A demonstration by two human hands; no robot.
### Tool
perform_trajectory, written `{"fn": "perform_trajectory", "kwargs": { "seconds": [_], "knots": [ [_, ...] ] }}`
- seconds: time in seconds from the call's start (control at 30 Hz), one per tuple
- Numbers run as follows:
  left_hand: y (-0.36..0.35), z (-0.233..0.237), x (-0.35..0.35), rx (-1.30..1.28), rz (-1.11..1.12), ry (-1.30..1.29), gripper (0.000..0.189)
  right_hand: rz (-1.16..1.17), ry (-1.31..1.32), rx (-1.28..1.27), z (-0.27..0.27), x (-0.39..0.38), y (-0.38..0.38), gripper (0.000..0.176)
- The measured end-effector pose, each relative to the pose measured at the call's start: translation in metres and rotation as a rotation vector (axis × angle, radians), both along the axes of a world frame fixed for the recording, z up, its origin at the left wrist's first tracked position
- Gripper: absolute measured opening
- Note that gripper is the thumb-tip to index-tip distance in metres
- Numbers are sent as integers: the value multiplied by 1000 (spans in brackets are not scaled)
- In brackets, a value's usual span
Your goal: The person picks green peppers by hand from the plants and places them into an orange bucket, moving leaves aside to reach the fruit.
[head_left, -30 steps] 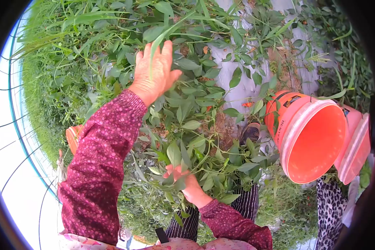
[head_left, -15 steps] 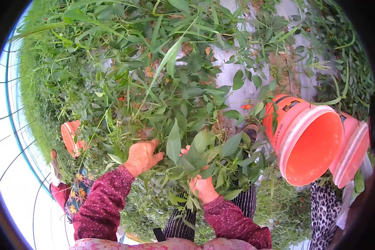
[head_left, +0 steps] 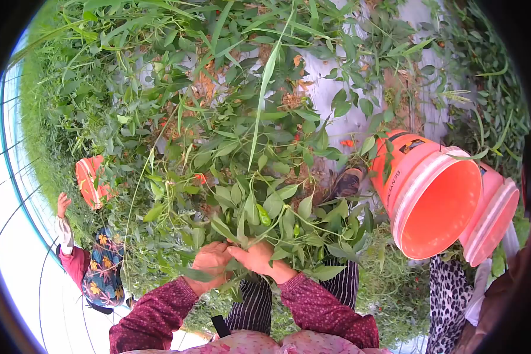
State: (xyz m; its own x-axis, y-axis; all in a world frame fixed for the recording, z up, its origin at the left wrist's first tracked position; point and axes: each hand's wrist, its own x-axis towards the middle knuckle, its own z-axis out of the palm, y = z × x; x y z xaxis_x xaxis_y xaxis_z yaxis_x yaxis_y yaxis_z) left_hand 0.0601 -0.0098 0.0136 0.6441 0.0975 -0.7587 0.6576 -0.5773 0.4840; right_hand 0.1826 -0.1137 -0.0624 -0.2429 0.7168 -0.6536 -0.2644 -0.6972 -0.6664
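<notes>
My left hand (head_left: 211, 264) and my right hand (head_left: 258, 258) meet among the stems of a leafy pepper plant (head_left: 277, 206), low in the middle. The left fingers are bent and partly covered by leaves. Beside them, the right hand's thumb points at the left hand, and its fingers are hidden behind foliage. What either hand grips cannot be made out. Just above the right hand a green pepper (head_left: 264, 216) hangs between leaves.
Two orange buckets, one (head_left: 439, 203) in front of the other (head_left: 494, 218), are at the right. Beneath them shows a person's leopard-print clothing (head_left: 448, 301). Another person (head_left: 102, 271) is at the left, near an orange bucket (head_left: 92, 182). A shoe (head_left: 348, 182) stands among the plants.
Both hands have moved together, the left one down and to the right, the right one slightly up and left. The green pepper now shows. The person at the left has raised a hand.
</notes>
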Motion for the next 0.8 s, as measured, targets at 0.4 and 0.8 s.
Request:
{"fn": "perform_trajectory", "kwargs": {
  "seconds": [0.4,0.8],
  "knots": [
    [74,9,89,34,153,146,43,-147,-151,64,12,-3,8,20],
    [25,-68,80,9,-116,-139,32,396,120,58,30,42,5,58]
  ]
}}
